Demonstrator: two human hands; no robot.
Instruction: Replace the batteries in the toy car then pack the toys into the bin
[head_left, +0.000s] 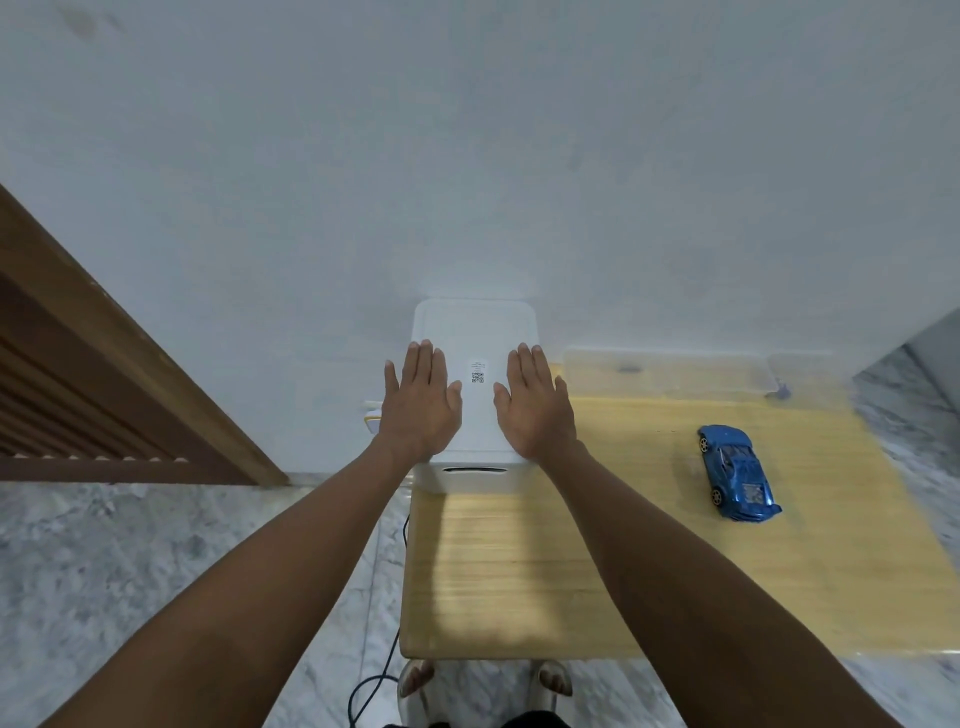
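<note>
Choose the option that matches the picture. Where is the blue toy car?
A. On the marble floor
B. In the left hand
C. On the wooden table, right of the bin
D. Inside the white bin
C: the blue toy car sits on the wooden table, right of the lidded white bin, with both hands flat on the lid.

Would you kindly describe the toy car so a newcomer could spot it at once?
Start at the pale wooden table against the wall. The toy car lies alone on its right part, away from the white lidded bin under both hands. It is the only bright blue thing there.
</note>
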